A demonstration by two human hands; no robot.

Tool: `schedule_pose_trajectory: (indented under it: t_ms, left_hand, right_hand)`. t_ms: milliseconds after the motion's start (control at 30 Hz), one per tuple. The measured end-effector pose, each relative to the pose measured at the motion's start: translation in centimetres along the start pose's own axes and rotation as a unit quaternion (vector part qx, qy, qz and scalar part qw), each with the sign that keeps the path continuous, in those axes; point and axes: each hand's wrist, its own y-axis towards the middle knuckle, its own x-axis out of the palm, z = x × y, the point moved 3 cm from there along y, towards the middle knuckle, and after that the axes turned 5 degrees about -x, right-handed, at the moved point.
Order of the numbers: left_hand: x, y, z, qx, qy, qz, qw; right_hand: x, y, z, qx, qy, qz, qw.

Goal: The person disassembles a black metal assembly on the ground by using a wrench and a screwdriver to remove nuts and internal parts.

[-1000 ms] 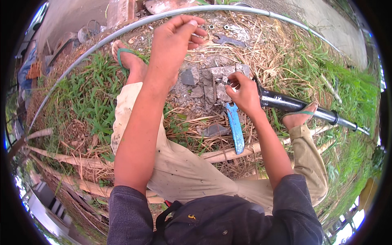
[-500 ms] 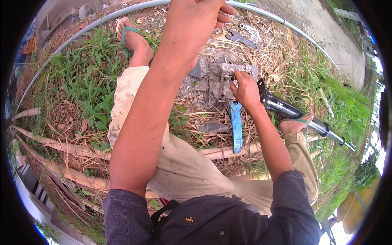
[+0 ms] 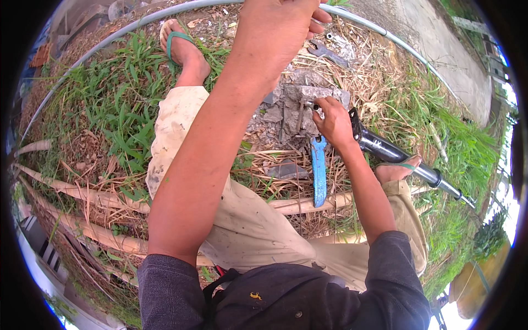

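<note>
My right hand (image 3: 333,122) is closed, its thumb and fingers pinching a short metal tube (image 3: 315,106) at the near edge of a rough concrete block (image 3: 308,93). High at the top edge, my left hand (image 3: 280,22) has curled fingers; its upper part is cut off, so whatever it grips is hidden. Just below my right hand lies a flat blue bar with a notched end, like a wrench (image 3: 319,173). To the right of that hand, a black cylinder with a silver rod, like a shock absorber (image 3: 388,147), rests on the ground beside my foot.
A grey open-ended wrench (image 3: 328,54) lies on dry straw beyond the block. A grey pipe (image 3: 148,22) curves across the far side. Bamboo poles (image 3: 104,199) run between me and the block. Grass (image 3: 129,93) grows to the left, and a concrete path (image 3: 440,55) is at the far right.
My left hand and forearm have shifted slightly to the right. My right hand keeps its pinch on the metal tube at almost the same spot.
</note>
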Motion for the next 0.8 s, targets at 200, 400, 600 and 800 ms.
schedule_pose_trajectory:
  t_ms: [200,400,600,800]
  left_hand:
    - [0.01,0.02,-0.04,-0.013,0.008,-0.005,1.000]
    - [0.46,0.15,0.45,-0.056,0.036,0.021,0.998]
    - [-0.06,-0.11,-0.05,-0.009,0.022,-0.008,1.000]
    - [0.49,-0.23,0.08,-0.022,0.015,-0.007,1.000]
  right_hand:
    - [0.43,-0.08,0.22,-0.014,-0.003,0.023,1.000]
    - [0.48,-0.07,0.32,-0.020,0.006,0.015,1.000]
    - [0.44,0.11,0.36,-0.032,0.000,0.007,0.999]
    - [0.67,0.15,1.07,0.008,-0.027,-0.021,0.999]
